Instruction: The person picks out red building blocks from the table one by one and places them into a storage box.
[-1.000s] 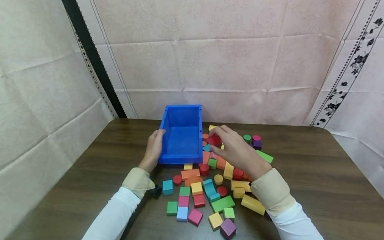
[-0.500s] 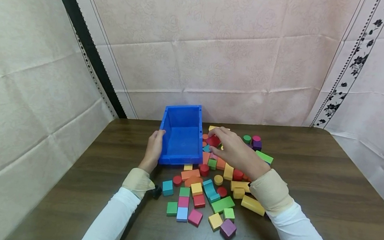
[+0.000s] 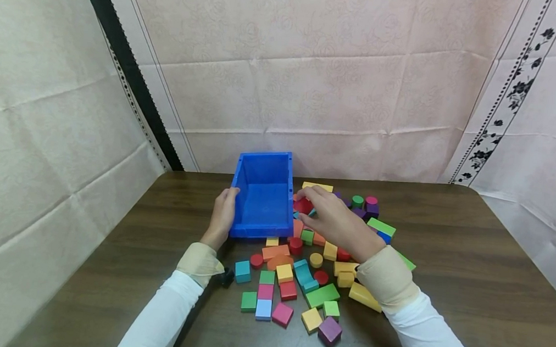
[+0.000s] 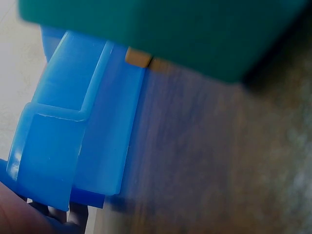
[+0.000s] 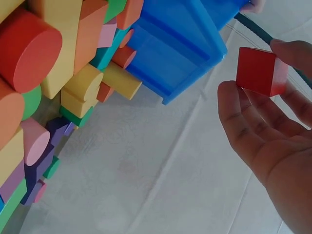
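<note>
In the head view my left hand (image 3: 222,215) grips the left side of a blue plastic bin (image 3: 234,227), which is tilted with its inside facing me and holds nothing. The left wrist view has the bin wall (image 4: 53,151) up close, with part of the hand (image 4: 24,214) at its lower corner. My right hand (image 3: 341,217) pinches a red block (image 3: 303,205) between thumb and fingers, just right of the bin's right wall. From the right wrist the red block (image 5: 256,72) shows as a cube, raised above the other blocks.
Several coloured blocks lie on the brown table (image 3: 115,269), including a purple cube (image 3: 330,331), a yellow cylinder (image 3: 365,297) and a green block (image 3: 323,295). A teal block (image 3: 242,271) sits beside the left wrist. Pale cloth (image 3: 315,88) hangs behind the table.
My right hand has shifted slightly left toward the bin with the red block, uncovering blue and green blocks behind its wrist. The left hand and bin stay still.
</note>
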Action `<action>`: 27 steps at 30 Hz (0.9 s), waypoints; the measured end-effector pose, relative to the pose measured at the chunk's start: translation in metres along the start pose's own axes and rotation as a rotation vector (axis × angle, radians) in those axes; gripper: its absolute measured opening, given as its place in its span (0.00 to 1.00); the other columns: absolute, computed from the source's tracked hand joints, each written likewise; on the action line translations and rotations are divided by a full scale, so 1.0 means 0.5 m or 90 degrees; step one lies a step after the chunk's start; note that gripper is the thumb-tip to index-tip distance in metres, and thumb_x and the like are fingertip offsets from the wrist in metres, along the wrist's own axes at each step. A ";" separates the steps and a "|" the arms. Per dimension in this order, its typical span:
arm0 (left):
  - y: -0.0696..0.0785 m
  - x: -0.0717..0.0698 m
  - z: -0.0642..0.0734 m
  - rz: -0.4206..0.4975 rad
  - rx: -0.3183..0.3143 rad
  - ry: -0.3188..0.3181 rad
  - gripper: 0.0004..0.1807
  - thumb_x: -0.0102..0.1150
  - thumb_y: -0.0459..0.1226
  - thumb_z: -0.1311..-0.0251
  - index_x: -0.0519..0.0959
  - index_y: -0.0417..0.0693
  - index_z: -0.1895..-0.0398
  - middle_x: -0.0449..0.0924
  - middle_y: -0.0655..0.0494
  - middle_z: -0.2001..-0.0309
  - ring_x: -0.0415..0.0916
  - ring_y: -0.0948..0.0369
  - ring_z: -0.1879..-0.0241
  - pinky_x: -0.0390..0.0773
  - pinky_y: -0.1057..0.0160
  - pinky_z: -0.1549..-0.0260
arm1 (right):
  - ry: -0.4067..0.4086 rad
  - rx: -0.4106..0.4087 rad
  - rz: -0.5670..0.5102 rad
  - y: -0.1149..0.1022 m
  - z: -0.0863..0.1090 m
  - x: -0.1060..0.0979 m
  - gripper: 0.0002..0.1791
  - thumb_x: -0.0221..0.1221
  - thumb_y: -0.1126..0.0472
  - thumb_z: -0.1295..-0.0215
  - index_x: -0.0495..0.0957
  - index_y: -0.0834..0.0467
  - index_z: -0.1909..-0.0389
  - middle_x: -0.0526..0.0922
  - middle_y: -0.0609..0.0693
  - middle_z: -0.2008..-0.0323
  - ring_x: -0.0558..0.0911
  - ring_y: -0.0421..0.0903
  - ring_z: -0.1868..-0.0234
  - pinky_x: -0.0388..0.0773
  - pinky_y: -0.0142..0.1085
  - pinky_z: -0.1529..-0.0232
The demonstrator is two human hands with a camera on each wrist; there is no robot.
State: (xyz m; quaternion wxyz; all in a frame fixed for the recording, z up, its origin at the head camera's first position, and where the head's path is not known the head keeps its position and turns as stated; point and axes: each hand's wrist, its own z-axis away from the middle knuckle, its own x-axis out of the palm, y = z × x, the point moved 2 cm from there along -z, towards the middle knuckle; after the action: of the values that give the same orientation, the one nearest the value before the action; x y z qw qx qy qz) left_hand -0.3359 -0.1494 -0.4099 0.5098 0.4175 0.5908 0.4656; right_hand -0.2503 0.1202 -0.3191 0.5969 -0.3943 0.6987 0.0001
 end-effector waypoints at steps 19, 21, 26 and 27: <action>0.003 0.000 -0.001 -0.003 -0.007 -0.002 0.33 0.37 0.55 0.19 0.67 0.37 0.29 0.70 0.37 0.32 0.69 0.43 0.36 0.66 0.36 0.32 | -0.014 -0.018 0.002 -0.018 -0.004 0.019 0.22 0.67 0.62 0.28 0.74 0.58 0.37 0.83 0.53 0.47 0.82 0.50 0.45 0.86 0.40 0.51; 0.004 0.000 0.000 -0.003 -0.008 -0.003 0.32 0.37 0.55 0.19 0.67 0.37 0.30 0.70 0.37 0.33 0.69 0.43 0.36 0.66 0.36 0.32 | -0.014 -0.019 0.005 -0.020 -0.004 0.021 0.21 0.67 0.62 0.28 0.75 0.57 0.38 0.83 0.53 0.47 0.82 0.50 0.45 0.86 0.40 0.51; 0.005 0.000 0.001 -0.009 -0.011 -0.003 0.33 0.37 0.55 0.20 0.67 0.38 0.29 0.70 0.38 0.31 0.68 0.43 0.35 0.66 0.35 0.31 | -0.007 -0.029 0.027 -0.027 -0.002 0.024 0.22 0.67 0.61 0.28 0.75 0.57 0.36 0.83 0.54 0.45 0.83 0.51 0.44 0.87 0.42 0.51; 0.004 0.000 0.000 -0.010 -0.011 -0.003 0.34 0.36 0.56 0.20 0.67 0.38 0.28 0.70 0.38 0.31 0.68 0.43 0.35 0.66 0.35 0.31 | -0.005 -0.031 0.032 -0.028 -0.001 0.024 0.22 0.67 0.61 0.28 0.75 0.57 0.36 0.83 0.54 0.44 0.83 0.51 0.43 0.87 0.42 0.51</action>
State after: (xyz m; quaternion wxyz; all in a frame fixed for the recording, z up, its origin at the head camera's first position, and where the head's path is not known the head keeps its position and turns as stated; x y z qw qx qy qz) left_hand -0.3358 -0.1492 -0.4078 0.5184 0.4099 0.5886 0.4656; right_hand -0.2428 0.1034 -0.3224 0.5898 -0.3911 0.7057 0.0334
